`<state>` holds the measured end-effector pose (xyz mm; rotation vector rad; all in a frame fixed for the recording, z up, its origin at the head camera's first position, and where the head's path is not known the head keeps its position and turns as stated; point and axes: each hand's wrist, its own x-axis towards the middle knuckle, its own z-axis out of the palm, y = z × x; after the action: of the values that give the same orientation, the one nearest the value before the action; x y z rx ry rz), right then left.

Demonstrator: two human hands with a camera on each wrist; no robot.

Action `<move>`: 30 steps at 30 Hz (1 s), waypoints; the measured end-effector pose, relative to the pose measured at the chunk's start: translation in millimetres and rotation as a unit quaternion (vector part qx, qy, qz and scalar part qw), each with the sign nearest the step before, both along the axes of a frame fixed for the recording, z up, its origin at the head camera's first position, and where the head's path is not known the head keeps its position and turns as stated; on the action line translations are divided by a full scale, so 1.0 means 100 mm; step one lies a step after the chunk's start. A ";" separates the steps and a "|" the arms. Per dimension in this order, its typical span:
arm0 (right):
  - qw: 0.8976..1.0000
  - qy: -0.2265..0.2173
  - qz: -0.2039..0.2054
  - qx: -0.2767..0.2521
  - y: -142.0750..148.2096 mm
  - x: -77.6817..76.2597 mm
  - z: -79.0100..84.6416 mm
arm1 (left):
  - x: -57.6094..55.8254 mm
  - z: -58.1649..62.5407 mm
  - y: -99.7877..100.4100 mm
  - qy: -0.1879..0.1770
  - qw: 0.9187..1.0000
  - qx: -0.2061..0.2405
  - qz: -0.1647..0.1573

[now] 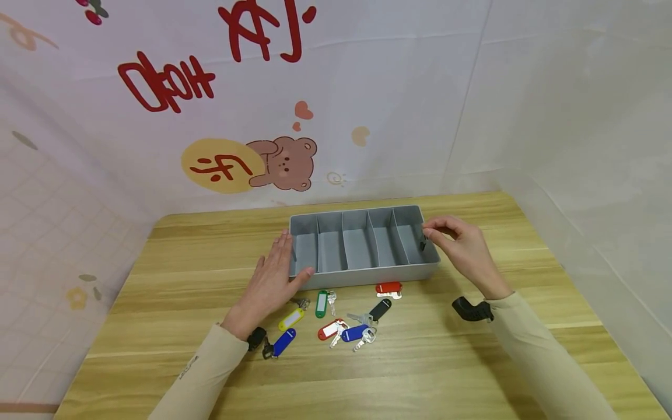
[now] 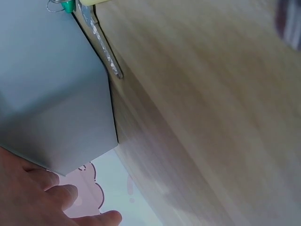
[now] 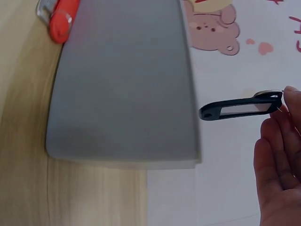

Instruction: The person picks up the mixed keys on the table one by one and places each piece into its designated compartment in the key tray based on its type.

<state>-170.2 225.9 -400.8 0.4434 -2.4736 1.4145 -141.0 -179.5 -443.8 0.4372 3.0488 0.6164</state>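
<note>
A grey divided tray (image 1: 367, 276) with several side-by-side compartments stands near the back of the table. My left hand (image 1: 269, 287) rests on its left end with the fingers straight and the thumb at the front rim. At the right end, my right hand (image 1: 464, 249) pinches a black key tag (image 3: 242, 109) by its ring, between thumb and forefinger. The tag hangs over the rightmost compartment and has a pale label window. Its key is mostly hidden by the fingers.
In front of the tray lie tagged keys: green (image 1: 321, 304), yellow (image 1: 291, 319), blue (image 1: 284, 343), red-and-white (image 1: 329, 330), another blue (image 1: 354, 333), black (image 1: 380, 310) and red (image 1: 388, 287). A printed cloth wall (image 1: 399, 105) rises behind the wooden table (image 1: 420, 361).
</note>
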 end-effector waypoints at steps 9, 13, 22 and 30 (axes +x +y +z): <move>0.998 0.042 0.000 0.053 -0.03 -0.18 -0.17 | 0.01 0.01 0.00 0.001 1.000 0.008 -0.005; 0.994 0.061 -0.003 0.087 -0.04 -0.23 -0.22 | 0.01 0.00 -0.01 0.003 1.000 0.007 -0.005; 0.983 0.116 0.015 0.143 -0.07 -0.31 -0.33 | 0.00 0.00 -0.01 0.006 1.000 0.005 -0.005; 0.979 0.125 0.011 0.161 -0.09 -0.36 -0.39 | 0.00 -0.01 -0.01 0.010 1.000 -0.001 -0.005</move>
<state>-206.7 217.3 -439.3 0.6698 -2.4945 0.8968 -141.3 -181.0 -444.6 0.4605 3.0630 0.6127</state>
